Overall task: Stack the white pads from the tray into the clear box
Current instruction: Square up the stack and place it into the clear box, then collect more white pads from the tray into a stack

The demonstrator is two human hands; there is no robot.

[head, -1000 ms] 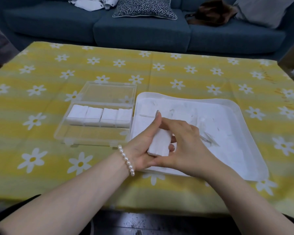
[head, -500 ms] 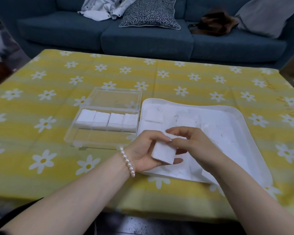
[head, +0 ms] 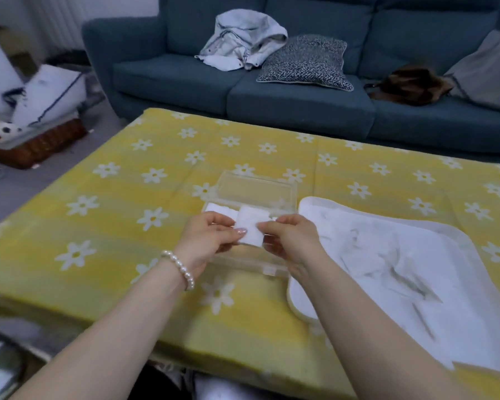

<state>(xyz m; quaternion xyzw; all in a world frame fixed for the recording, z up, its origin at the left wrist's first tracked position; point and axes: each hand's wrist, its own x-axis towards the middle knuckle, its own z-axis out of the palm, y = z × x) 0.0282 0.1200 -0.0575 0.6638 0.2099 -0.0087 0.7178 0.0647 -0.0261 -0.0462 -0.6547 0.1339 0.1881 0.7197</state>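
A white pad (head: pixel 251 228) is held up over the clear box (head: pixel 256 194) by both hands. It is pinched at its left edge by the left hand (head: pixel 207 241), thumb on top and fingers curled beneath, so that grip is clamped on the pad. Its right edge is pinched by the right hand (head: pixel 290 241) in the same way, and that grip too is clamped on the pad. The pad is seen tilted, its near corner lowest, above the near half of the box.

The box is set on the worktop (head: pixel 122 226), near its middle, with its lid laid open toward the far edge. More white pads (head: pixel 217 208) are seen inside the box, just behind the held one; their number cannot be told, since they are partly hidden by the hands. Just beside the box, toward the right edge of the worktop, a white tray (head: pixel 462 249) is placed, with loose white pads lying in it, blurred.

A pearl bracelet (head: pixel 181 268) is worn on the left wrist. The worktop is covered by a yellow cloth with white daisies. Beyond the far edge a blue sofa (head: pixel 300 105) is seen.
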